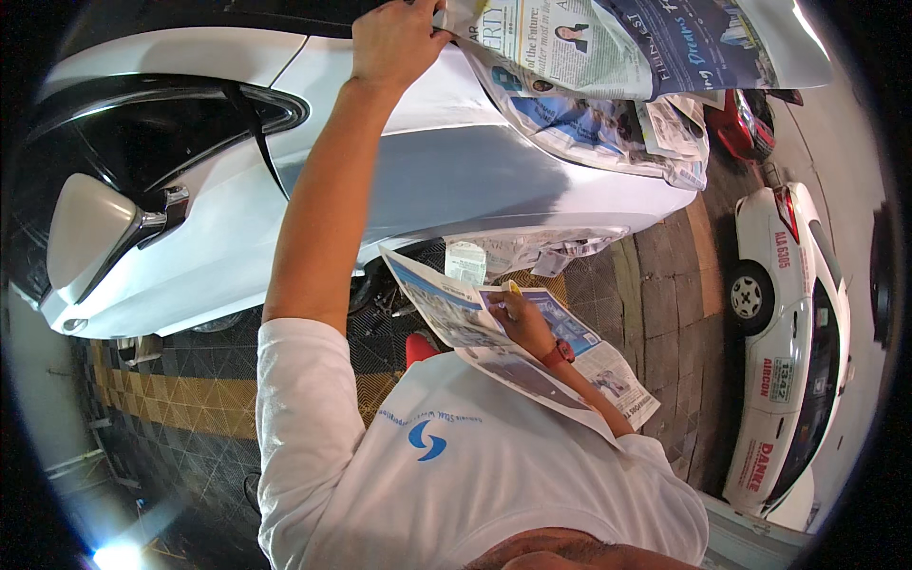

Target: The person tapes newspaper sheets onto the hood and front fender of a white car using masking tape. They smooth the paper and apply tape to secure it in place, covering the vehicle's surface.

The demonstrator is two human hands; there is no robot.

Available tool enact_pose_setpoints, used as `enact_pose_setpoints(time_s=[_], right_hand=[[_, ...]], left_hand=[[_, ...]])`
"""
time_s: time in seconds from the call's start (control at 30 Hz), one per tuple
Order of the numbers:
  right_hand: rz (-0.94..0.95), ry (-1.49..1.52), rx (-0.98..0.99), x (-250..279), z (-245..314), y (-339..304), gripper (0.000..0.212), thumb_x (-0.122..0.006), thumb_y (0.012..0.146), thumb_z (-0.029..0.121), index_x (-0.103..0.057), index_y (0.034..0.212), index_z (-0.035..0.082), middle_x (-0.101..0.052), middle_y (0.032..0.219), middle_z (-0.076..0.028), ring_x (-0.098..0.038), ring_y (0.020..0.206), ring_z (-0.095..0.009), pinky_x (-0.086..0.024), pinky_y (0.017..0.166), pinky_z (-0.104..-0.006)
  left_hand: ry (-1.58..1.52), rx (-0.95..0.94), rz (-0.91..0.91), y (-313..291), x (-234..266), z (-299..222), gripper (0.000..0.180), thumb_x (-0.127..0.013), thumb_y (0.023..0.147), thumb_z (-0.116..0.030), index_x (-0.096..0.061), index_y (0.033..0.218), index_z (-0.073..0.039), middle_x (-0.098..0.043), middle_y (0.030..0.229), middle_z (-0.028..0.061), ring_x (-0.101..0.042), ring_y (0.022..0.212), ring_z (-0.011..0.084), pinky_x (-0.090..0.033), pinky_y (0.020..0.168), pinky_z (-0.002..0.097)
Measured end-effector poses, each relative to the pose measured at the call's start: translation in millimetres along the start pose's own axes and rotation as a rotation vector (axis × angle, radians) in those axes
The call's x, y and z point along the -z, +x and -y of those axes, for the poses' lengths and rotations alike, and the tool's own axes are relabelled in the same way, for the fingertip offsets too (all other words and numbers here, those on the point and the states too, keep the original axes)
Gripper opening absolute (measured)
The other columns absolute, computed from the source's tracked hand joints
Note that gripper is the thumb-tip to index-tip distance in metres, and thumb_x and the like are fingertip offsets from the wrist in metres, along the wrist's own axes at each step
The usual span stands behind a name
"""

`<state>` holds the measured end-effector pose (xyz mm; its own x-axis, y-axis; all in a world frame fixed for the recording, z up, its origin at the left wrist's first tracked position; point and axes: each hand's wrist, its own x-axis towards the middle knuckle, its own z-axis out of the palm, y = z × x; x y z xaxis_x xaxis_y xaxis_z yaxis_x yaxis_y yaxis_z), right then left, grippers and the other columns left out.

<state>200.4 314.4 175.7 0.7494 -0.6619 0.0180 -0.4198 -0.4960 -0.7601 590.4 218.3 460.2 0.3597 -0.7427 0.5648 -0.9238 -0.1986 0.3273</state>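
My left hand [397,46] reaches far up over a silver-white car body [418,180], its fingers closed at the left edge of a newspaper sheet [589,47] spread over the front end. Part of those fingertips is cut off by the upper border. Lower down, close to my body, my right hand [524,325] holds a folded newspaper [446,309] that hangs open around the wrist and forearm. A small yellowish bit shows by its fingers, too small to name. A dull grey patch [465,180] marks the body panel between both hands.
More newspaper [589,128] covers the lamp area, and sheets [532,252] hang around the wheel opening. A side mirror [90,228] juts out at left. A white car [788,361] stands at right, a red vehicle [746,123] behind. The floor [190,394] has dark and tan tiles.
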Motion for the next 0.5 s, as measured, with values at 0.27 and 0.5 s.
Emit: enact_pose_setpoints(time_s=[0.27, 0.5], right_hand=[[0.006, 0.076, -0.035, -16, 5, 13, 0.024, -0.073, 0.096, 0.015, -0.071, 0.117, 0.002, -0.075, 0.102, -0.018, -0.071, 0.080, -0.033, -0.055, 0.070, -0.0421], [-0.021, 0.018, -0.077, -7, -3, 13, 0.025, -0.074, 0.096, 0.015, -0.072, 0.118, 0.003, -0.075, 0.102, -0.018, -0.072, 0.078, -0.033, -0.056, 0.071, -0.0419]], left_hand=[[-0.085, -0.264, -0.302, 5, -3, 10, 0.047, -0.086, 0.077, -0.032, -0.061, 0.112, -0.013, -0.073, 0.086, 0.0123, -0.074, 0.082, 0.0353, -0.058, 0.073, 0.0457], [-0.015, -0.276, -0.339, -39, -43, -1, 0.030, -0.081, 0.085, -0.025, -0.069, 0.106, -0.009, -0.072, 0.110, 0.0059, -0.066, 0.111, 0.0278, -0.053, 0.093, 0.0406]])
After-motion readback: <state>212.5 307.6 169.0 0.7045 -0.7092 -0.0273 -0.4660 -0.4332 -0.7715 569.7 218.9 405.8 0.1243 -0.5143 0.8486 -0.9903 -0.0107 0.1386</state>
